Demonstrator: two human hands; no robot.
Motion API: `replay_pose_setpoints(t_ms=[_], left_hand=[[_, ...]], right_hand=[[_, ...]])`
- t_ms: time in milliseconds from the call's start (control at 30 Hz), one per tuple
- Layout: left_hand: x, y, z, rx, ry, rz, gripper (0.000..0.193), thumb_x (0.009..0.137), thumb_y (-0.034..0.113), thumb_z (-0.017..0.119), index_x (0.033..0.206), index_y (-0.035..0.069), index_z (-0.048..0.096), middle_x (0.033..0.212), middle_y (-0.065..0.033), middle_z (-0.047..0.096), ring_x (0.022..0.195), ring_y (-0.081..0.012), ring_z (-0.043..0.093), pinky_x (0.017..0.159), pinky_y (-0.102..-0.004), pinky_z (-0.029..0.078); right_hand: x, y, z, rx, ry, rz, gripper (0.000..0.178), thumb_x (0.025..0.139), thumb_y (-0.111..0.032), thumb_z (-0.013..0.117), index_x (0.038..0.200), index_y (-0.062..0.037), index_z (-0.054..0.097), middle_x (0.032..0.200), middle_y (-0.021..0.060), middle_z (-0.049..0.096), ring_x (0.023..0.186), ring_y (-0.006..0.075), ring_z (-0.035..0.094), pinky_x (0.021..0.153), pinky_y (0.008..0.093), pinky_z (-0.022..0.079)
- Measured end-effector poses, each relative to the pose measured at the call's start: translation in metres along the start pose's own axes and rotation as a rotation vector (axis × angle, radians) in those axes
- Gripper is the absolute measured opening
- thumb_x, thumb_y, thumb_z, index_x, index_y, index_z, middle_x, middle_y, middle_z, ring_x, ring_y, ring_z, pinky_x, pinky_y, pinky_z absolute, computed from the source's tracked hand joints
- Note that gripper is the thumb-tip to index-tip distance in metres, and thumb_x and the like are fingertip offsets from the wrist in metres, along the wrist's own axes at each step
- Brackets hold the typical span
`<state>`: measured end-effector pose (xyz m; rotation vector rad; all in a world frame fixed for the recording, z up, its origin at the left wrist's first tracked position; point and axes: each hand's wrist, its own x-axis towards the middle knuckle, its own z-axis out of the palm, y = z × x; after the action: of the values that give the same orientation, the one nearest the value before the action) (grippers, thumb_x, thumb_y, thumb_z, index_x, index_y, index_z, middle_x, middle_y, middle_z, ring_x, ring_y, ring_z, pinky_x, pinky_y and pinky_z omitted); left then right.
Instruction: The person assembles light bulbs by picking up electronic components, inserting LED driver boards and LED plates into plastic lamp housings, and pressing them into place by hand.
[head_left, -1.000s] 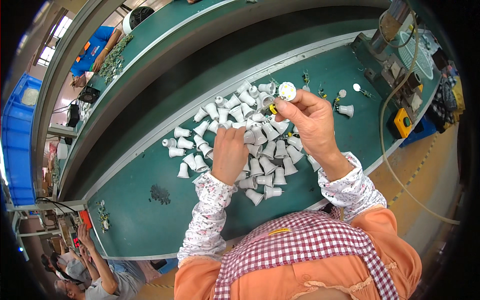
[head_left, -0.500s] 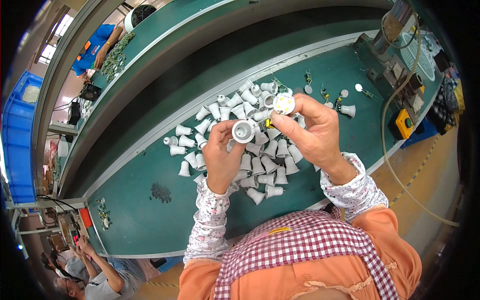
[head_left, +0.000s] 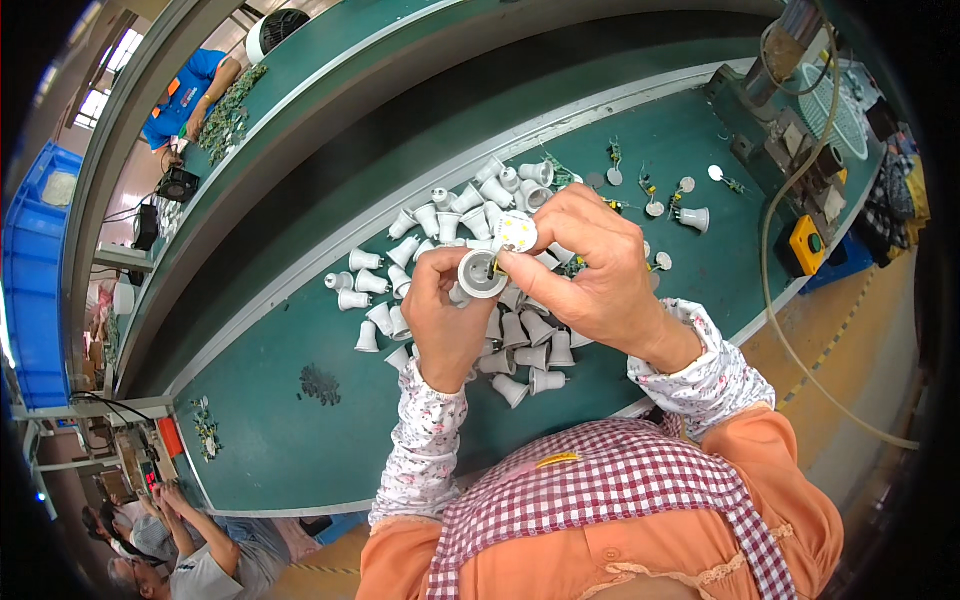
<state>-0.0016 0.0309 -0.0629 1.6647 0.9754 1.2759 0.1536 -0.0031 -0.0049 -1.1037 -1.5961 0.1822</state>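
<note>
My left hand (head_left: 445,312) is closed round a white bulb housing (head_left: 482,274), its open mouth turned up toward me. Between the thumb and fingers of my right hand (head_left: 590,265) is a round white LED board (head_left: 517,231) with yellow chips. The small circuit attached under the board reaches into the housing's mouth; how deep it sits is hidden. Beneath and around both hands lies a heap of white bulb housings (head_left: 535,328) on the green bench (head_left: 270,430).
Several loose LED boards with circuits (head_left: 655,209) lie to the right, near a metal press (head_left: 780,140) and a yellow switch box (head_left: 803,248). A hose (head_left: 768,290) hangs there. Small black pieces (head_left: 320,385) lie left. A co-worker in blue (head_left: 190,100) sits beyond the shelf.
My right hand has moved left and down with the LED board, bringing its circuit into the housing's mouth. My left hand has stayed nearly in place.
</note>
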Motion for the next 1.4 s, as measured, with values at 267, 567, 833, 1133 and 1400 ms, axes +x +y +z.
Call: replay_pose_setpoints(t_ms=[267,567,833,1133,1400], left_hand=[[0.0,0.004,0.0,0.107,0.009,0.075,0.032,0.065,0.0,0.075,0.088,0.001,0.052,0.083,-0.007,0.058,0.076,-0.0155,0.06,0.07,-0.0266,0.05],[0.0,0.004,0.002,0.053,0.027,0.067,0.033,0.064,0.0,0.075,0.087,0.002,0.052,0.081,-0.0058,0.058,0.072,-0.0133,0.058,0.066,-0.0246,0.047],[0.0,0.003,0.001,0.089,0.017,0.106,0.032,0.064,-0.002,0.074,0.087,0.003,0.052,0.08,-0.0052,0.058,0.071,-0.0117,0.055,0.065,-0.0236,0.046],[0.001,0.007,0.001,0.063,0.018,0.113,0.03,0.065,-0.004,0.072,0.086,0.001,0.052,0.079,-0.0059,0.058,0.07,-0.0124,0.055,0.064,-0.0243,0.047],[0.001,0.012,-0.002,0.13,0.028,0.183,0.028,0.063,-0.003,0.073,0.085,0.002,0.056,0.08,-0.0065,0.06,0.068,-0.0144,0.056,0.063,-0.0249,0.046]], right_hand=[[0.002,0.0,0.006,-0.037,-0.001,0.01,0.014,0.065,-0.004,0.071,0.069,-0.0015,0.058,0.068,0.0078,0.056,0.064,0.0213,0.053,0.06,0.0308,0.042],[0.002,0.0,0.009,-0.069,-0.011,-0.027,0.014,0.064,-0.004,0.07,0.068,-0.0024,0.057,0.066,0.0065,0.055,0.064,0.0216,0.054,0.061,0.0323,0.041],[0.001,-0.001,0.014,-0.089,0.018,-0.028,0.011,0.065,-0.008,0.066,0.062,-0.0055,0.055,0.064,0.0043,0.054,0.065,0.0214,0.053,0.064,0.0347,0.039],[-0.001,0.001,0.014,-0.105,-0.019,-0.027,0.01,0.065,-0.008,0.065,0.063,-0.005,0.056,0.064,0.0049,0.053,0.065,0.0217,0.053,0.065,0.0353,0.039],[0.0,-0.003,0.011,-0.029,-0.035,0.04,0.012,0.066,-0.008,0.066,0.065,-0.0018,0.055,0.065,0.0075,0.054,0.065,0.0238,0.053,0.062,0.0355,0.041]])
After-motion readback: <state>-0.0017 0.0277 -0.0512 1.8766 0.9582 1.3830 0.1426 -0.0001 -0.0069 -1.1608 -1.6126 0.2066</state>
